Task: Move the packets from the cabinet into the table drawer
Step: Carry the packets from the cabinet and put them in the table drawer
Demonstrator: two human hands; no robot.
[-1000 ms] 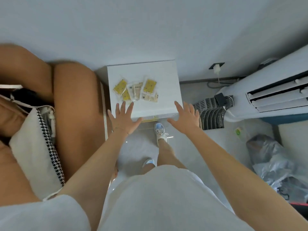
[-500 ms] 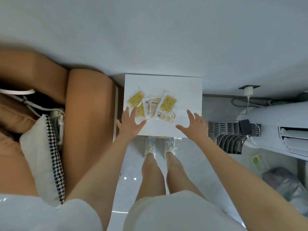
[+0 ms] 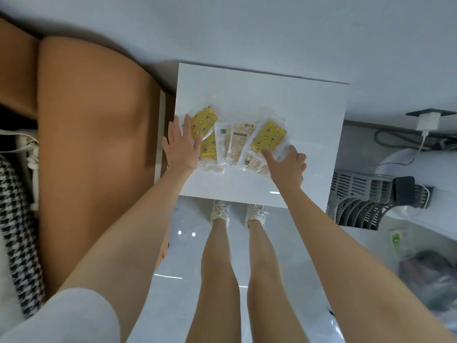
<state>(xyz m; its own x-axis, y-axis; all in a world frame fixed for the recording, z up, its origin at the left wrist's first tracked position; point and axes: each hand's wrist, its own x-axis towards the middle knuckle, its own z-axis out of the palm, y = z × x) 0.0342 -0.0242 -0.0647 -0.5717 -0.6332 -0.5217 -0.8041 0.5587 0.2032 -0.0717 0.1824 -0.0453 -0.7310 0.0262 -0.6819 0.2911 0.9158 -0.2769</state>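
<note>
Several flat plastic packets lie fanned out on a white cabinet top (image 3: 284,100): a yellow patterned packet (image 3: 204,122) at the left, pale beige packets (image 3: 231,142) in the middle and a second yellow packet (image 3: 269,136) at the right. My left hand (image 3: 181,144) lies flat with straight fingers on the left edge of the pile. At the pile's right edge my right hand (image 3: 288,164) touches the packets, its thumb on the right yellow packet and its fingers bent at the clear wrapper's edge. No drawer is in view.
A tan leather sofa (image 3: 94,149) with a houndstooth cushion (image 3: 17,229) stands against the cabinet's left side. A white air-conditioner unit (image 3: 418,174) with a grey grille, a wall plug and cables is on the right. A bag lies on the glossy floor at right.
Both hands have moved forward from the cabinet's front edge onto the packets. The view has come closer to the cabinet top.
</note>
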